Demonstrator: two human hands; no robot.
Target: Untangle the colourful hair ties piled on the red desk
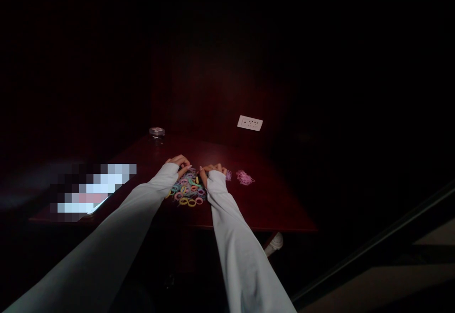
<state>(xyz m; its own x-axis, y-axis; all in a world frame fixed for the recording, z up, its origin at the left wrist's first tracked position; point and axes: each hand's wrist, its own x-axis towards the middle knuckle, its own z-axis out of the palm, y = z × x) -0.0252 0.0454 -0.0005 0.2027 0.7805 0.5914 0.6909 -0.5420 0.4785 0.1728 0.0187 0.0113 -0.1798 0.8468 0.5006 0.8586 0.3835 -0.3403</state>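
Note:
A pile of small coloured hair ties (192,202), in yellow, pink, green and purple, lies on the dark red table in front of me. At the far left of this pile is my left hand (180,162), its fingers bent and thumb and fingertips drawn together. Across a small gap, my right hand (213,169) is curled at the pile's far right, fingertips close together. What either hand pinches is too small and dark to make out. Just right of my right hand sits a small purple heap (229,175). Farther right lies a heap of thin pink strands or bands (245,178).
The dark red table (273,204) ends in a front edge below my forearms. A lit, blurred-out screen (103,187) stands at the left. A clear round container (157,132) is at the back left. A white socket plate (250,123) is on the back panel. A white shoe (275,243) shows below.

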